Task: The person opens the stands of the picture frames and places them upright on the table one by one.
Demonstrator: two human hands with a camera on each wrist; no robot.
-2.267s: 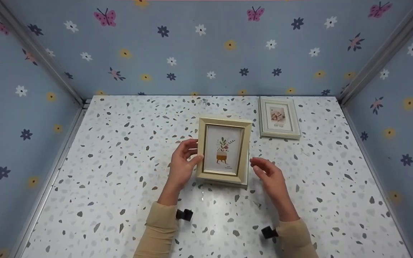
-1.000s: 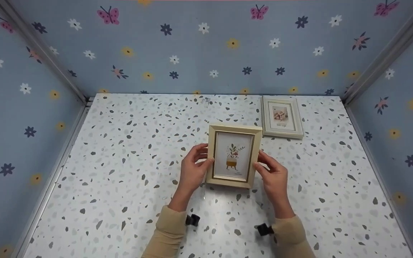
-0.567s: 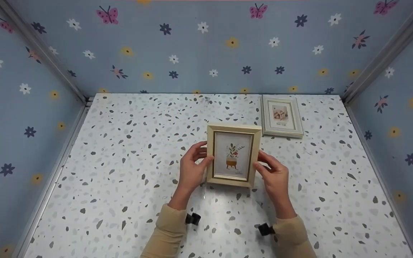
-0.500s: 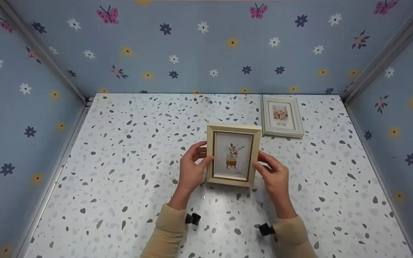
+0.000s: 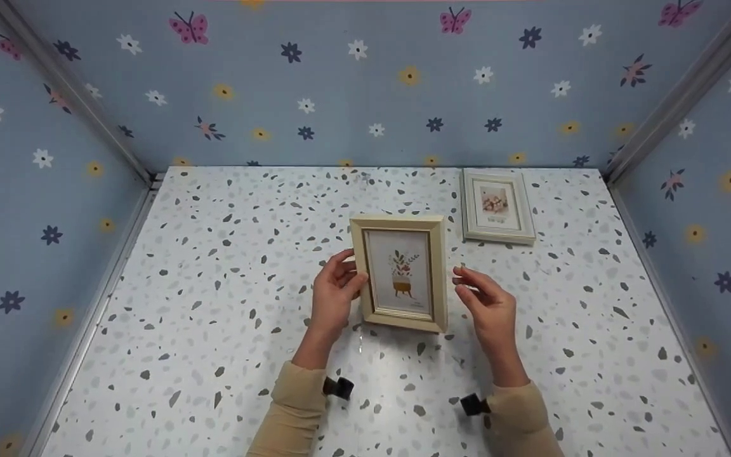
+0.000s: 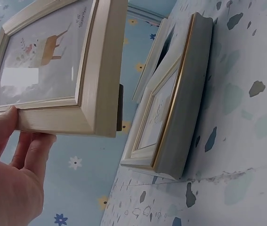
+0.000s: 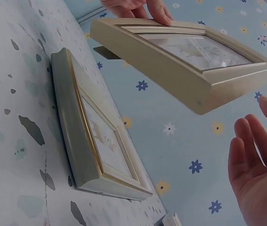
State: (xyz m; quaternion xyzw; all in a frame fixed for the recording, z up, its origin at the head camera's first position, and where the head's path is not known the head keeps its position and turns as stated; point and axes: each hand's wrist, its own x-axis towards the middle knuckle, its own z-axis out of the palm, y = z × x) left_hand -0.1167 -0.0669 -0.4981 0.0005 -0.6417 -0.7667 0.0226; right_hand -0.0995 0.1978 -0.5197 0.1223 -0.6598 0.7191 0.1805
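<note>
A cream-gold picture frame with a potted-plant print hangs above the table, tilted in the air. My left hand pinches its left edge, thumb on the front and fingers behind. A small dark piece juts from the frame's back in the left wrist view. To its right, my right hand is apart from it, fingers loosely bent and holding nothing. Below, a second picture frame with a thin gold line lies face up on the table; the held one hides it in the head view.
Another pale picture frame lies face up at the back right of the speckled white table. Blue flowered walls stand at the back and both sides. A black wrist camera sits at the left sleeve, another at the right.
My right hand took hold of the frame's right edge, then let go and drew slightly right. The frame has shifted left a little and turned in my left hand.
</note>
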